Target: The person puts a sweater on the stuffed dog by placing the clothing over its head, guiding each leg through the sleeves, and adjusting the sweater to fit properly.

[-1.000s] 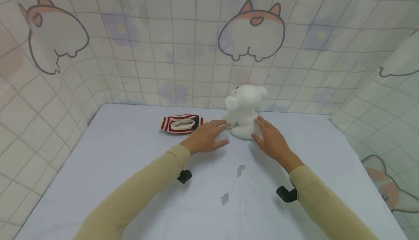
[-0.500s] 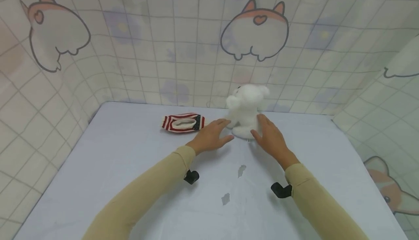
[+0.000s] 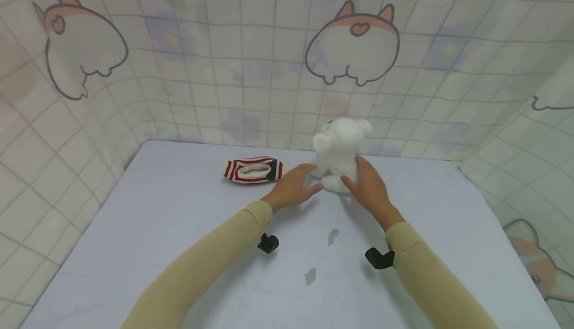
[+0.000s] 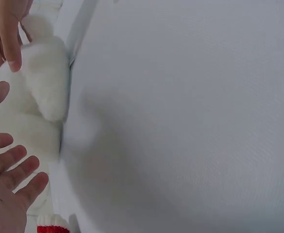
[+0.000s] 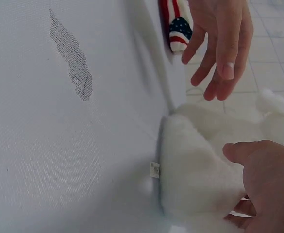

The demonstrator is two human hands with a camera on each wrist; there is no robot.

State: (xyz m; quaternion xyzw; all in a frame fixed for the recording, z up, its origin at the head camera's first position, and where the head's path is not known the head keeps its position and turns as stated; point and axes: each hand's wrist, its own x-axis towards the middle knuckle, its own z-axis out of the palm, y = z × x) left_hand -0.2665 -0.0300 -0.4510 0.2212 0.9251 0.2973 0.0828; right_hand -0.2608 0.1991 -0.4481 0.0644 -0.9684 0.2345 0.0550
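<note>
A white plush animal (image 3: 338, 157) sits upright at the back of the table, its head toward the wall. My right hand (image 3: 371, 187) rests against its right side, the thumb reaching across its lower back. In the right wrist view, that hand's fingers pass partly out of sight behind the white fur (image 5: 195, 170). To the plush's left is my left hand (image 3: 292, 187), fingers extended and thumb apart, with nothing in its grasp. Just beyond that hand lies a small knitted garment (image 3: 253, 171) with red and white stripes and a dark star-patterned patch.
The white table (image 3: 188, 229) has two small grey worn patches (image 3: 333, 237) in front of the hands. A curtain (image 3: 269, 70) with a grid and cartoon animal prints stands around the back and sides. A black camera mount (image 3: 269, 244) hangs below each sleeve.
My left hand has shifted a little to the right, its fingers drawing together. My right hand has closed in on the plush's side. The plush and the garment keep their places.
</note>
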